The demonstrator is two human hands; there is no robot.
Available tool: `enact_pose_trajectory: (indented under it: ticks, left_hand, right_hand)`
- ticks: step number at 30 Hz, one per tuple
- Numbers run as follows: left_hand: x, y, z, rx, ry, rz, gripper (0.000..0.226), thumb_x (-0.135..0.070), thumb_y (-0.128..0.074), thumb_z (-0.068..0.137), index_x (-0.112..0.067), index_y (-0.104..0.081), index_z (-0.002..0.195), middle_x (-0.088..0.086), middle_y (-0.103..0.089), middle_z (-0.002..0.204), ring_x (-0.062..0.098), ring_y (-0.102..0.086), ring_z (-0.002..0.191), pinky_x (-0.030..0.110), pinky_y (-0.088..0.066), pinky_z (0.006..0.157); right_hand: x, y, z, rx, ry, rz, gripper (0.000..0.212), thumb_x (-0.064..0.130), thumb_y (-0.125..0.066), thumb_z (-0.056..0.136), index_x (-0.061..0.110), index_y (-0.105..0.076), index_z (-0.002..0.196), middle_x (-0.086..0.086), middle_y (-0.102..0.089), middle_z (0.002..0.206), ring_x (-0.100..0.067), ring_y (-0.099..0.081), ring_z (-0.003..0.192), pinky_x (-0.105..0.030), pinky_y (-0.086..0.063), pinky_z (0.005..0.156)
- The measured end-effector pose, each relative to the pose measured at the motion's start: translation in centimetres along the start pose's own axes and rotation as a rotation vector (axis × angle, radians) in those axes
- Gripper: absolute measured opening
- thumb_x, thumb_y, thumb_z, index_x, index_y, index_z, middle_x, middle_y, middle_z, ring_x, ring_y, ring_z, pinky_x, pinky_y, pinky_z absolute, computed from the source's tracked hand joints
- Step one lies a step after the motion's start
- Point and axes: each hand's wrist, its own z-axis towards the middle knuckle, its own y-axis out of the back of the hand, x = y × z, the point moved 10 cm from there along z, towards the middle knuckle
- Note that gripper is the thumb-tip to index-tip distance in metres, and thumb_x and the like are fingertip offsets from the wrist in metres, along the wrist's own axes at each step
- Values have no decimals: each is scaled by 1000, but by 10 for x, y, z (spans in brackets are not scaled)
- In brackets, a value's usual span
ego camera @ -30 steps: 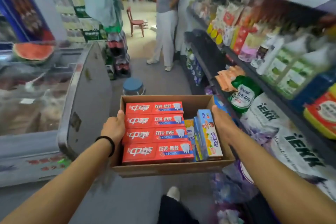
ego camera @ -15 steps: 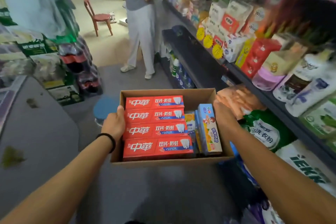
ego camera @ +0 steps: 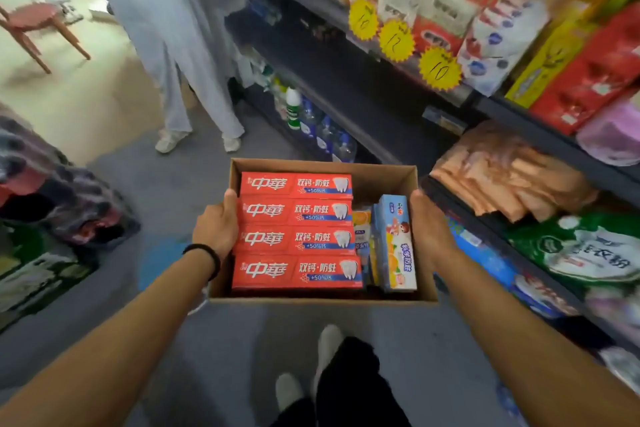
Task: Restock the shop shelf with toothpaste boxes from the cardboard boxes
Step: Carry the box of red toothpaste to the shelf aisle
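Observation:
I carry an open cardboard box (ego camera: 388, 173) in front of me at waist height. My left hand (ego camera: 216, 225) grips its left wall, thumb over the rim. My right hand (ego camera: 427, 224) holds the right wall the same way. Inside lie several red toothpaste boxes (ego camera: 296, 239) in a row, with smaller blue and orange toothpaste boxes (ego camera: 394, 243) standing on edge to their right. The shop shelf (ego camera: 540, 135) runs along my right side, packed with goods; toothpaste boxes (ego camera: 588, 73) stand on its upper tier.
A person in pale trousers (ego camera: 180, 55) stands in the aisle ahead. A red chair (ego camera: 38, 28) is at the far left. Bottle packs (ego camera: 69, 204) line the left. Yellow price tags (ego camera: 440, 69) hang on the shelf edge. Detergent bags (ego camera: 581, 253) fill the lower shelf.
I have walked forward along the aisle with the box. The freezer on the left has dropped out of view, and the shelf and the standing person are closer. Both hands keep their hold.

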Motion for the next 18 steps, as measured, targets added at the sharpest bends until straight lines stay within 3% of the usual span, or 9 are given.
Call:
enact_pose_trajectory:
  ticks: [2,4,6,9,12,15,18]
  left_hand:
    - [-2,-16,52,58,-27,41,55,-43,-23,102,-4,-54,81,21,-59,91,35,-55,87,35,-35,75]
    - [-3,-40,105,111,-63,60,56,-43,-23,101,-3,-54,78,29,-63,96,40,-58,90,36,-35,73]
    - [-1,-66,153,151,-79,86,56,-44,-23,101,-4,-54,78,32,-64,98,42,-59,92,36,-36,72]
    - [3,-113,223,231,-105,108,60,-45,-22,101,-1,-59,86,28,-65,100,41,-60,94,38,-40,76]
    - [13,-160,284,312,-124,119,62,-48,-22,100,-2,-62,91,26,-66,101,39,-61,95,41,-43,81]
    - [29,-210,341,354,-146,168,63,-46,-23,101,2,-62,92,28,-65,101,40,-60,95,39,-41,78]
    - [56,-268,396,416,-163,209,56,-46,-22,101,-5,-59,90,20,-63,96,37,-59,94,35,-37,75]
  right_hand:
    - [-16,-18,25,-92,-83,-2,55,55,-27,95,13,-61,106,-13,-64,113,-29,-60,103,-47,-47,92]
    - [-31,-36,55,-181,-152,38,67,67,-25,86,15,-62,107,-14,-65,112,-32,-61,105,-51,-45,95]
    - [-42,-53,85,-245,-198,104,58,59,-30,95,13,-63,106,-13,-66,106,-27,-62,95,-40,-48,86]
    - [-63,-78,132,-279,-223,114,39,41,-30,103,14,-59,102,-4,-63,95,-13,-56,80,-27,-38,67]
    - [-93,-104,170,-348,-247,161,41,42,-30,103,14,-59,103,-2,-64,94,-10,-60,81,-28,-42,68]
    - [-132,-135,207,-407,-307,204,37,37,-30,104,13,-57,99,4,-63,83,5,-60,67,-21,-44,61]
    - [-180,-175,248,-450,-394,241,37,41,-32,103,16,-60,101,-3,-67,90,-10,-65,78,-25,-48,66]
